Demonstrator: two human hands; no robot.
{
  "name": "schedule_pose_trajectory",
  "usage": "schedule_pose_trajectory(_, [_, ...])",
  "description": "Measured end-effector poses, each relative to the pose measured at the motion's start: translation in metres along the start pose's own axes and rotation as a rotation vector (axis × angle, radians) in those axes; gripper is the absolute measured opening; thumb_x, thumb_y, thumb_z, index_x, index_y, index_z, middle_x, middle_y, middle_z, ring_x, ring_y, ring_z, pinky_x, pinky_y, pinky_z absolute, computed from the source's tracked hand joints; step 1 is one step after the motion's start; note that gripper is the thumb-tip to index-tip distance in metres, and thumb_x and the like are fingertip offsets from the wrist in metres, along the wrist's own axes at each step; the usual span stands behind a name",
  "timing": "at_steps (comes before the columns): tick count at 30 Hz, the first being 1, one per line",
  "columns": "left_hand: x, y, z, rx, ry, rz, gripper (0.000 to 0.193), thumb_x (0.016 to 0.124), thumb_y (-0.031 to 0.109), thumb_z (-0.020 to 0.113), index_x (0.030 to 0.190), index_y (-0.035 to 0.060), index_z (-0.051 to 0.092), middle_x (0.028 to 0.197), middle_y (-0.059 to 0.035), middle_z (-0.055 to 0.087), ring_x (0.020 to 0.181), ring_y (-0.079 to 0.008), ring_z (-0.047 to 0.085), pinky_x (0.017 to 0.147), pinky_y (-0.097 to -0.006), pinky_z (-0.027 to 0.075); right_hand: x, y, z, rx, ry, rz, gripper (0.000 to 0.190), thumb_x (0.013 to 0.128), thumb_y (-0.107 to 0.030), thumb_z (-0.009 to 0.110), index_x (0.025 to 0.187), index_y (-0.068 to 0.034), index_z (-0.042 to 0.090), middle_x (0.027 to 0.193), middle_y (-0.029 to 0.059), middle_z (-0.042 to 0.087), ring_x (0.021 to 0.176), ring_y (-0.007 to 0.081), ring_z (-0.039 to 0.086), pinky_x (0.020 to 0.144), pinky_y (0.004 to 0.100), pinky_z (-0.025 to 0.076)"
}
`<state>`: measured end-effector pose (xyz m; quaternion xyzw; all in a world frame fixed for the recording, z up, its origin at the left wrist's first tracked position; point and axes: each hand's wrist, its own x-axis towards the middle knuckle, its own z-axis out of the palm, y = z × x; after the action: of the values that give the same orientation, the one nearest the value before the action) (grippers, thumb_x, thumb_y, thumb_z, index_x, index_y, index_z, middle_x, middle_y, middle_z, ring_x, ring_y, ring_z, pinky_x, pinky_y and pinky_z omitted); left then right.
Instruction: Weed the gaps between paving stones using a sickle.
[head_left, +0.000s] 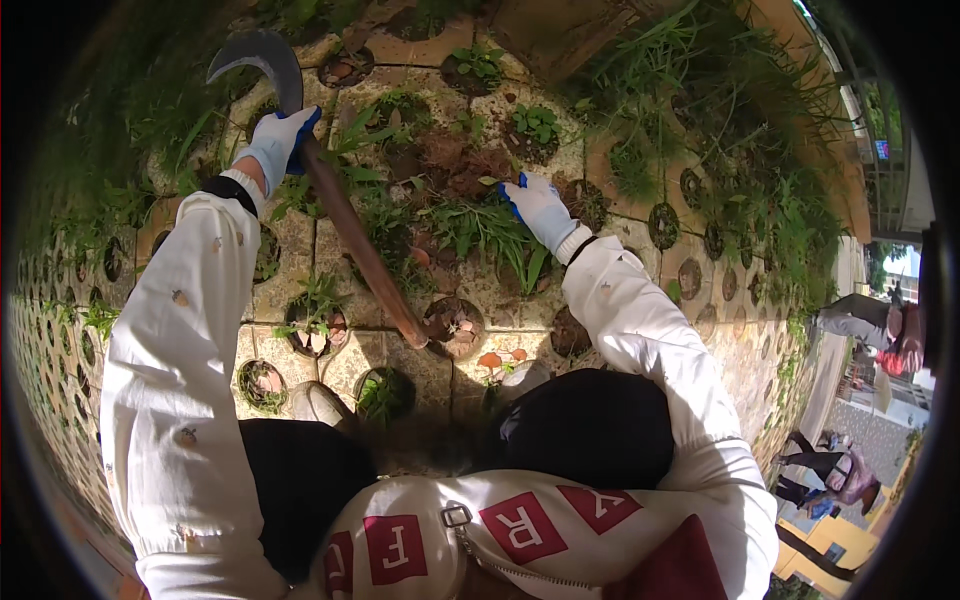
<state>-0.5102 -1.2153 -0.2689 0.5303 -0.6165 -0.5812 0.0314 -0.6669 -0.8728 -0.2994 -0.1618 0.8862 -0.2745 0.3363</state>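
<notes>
My left hand (279, 142), in a white glove with blue palm, is closed around the wooden handle (356, 240) of a sickle, close to the blade. The curved dark blade (274, 64) points away and to the left; the handle's butt end slants back towards my feet. My right hand (534, 202), gloved the same way, is low at the right side of a clump of green weeds (487, 225). Brown roots and loose soil (472, 165) lie just beyond that clump. Its fingertips are partly hidden, so whether they grip any stems does not show.
Paving blocks (517, 304) with round holes cover the ground, many holes holding soil, leaves or small weeds. Taller grass (675, 90) grows at the right along a kerb (847, 150). My shoes (319, 403) are close in front. Several people (832, 469) are farther off at the right.
</notes>
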Motion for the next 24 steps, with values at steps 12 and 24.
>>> schedule_pose_trajectory(12, [-0.005, -0.009, 0.064, -0.158, -0.198, -0.029, 0.057, 0.074, 0.04, 0.07, 0.111, 0.0015, 0.05, 0.097, -0.0115, 0.057, 0.08, -0.0249, 0.059, 0.065, -0.0437, 0.052, -0.032, -0.036, -0.007, -0.465, 0.4, -0.587, 0.064, 0.079, -0.05, 0.055, 0.122, -0.004, 0.047, 0.124, 0.0194, 0.046, 0.119, 0.0359, 0.039, 0.098, 0.0458, 0.03])
schedule_pose_trajectory(24, [-0.071, 0.053, 0.095, -0.159, -0.585, 0.254, 0.059, 0.08, 0.05, 0.061, 0.117, 0.0051, 0.051, 0.1, -0.008, 0.058, 0.083, -0.0189, 0.06, 0.068, -0.0362, 0.053, -0.076, 0.0, 0.007, 0.596, -0.324, -0.217, 0.027, 0.073, -0.009, 0.066, 0.096, 0.001, 0.056, 0.077, 0.005, 0.058, 0.065, 0.0119, 0.054, 0.061, 0.0284, 0.045])
